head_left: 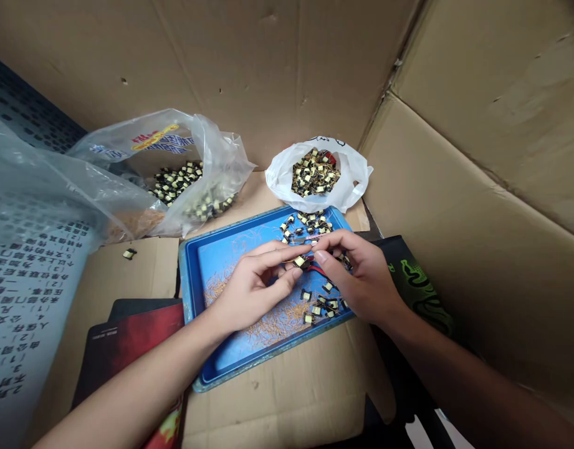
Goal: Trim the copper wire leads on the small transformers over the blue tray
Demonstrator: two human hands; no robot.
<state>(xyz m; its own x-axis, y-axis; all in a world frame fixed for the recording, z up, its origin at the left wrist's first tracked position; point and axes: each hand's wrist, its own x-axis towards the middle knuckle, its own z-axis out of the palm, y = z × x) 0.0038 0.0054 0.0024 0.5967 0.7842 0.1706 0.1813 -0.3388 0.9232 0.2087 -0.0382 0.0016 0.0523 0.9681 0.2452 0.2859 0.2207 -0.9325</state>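
I'm watching the small yellow-and-black component (300, 262) sitting above the middle of the blue tray (187, 312). I'm judging it light and stiff in the body, with thin leads that would be bending easily, so I'm favouring a grip on the body's sides. The left hand (249, 287) is holding it in a narrow pinch, thumb pressing from the near side, index finger stretching right along the far side. The right hand (359, 271) is hanging over the tray's right part, wrist angling from the near right, thumb and fingertips drawing close together; something red is showing beneath, but I'm not telling whether it's gripped. Wire clippings (277, 324) are lying below.
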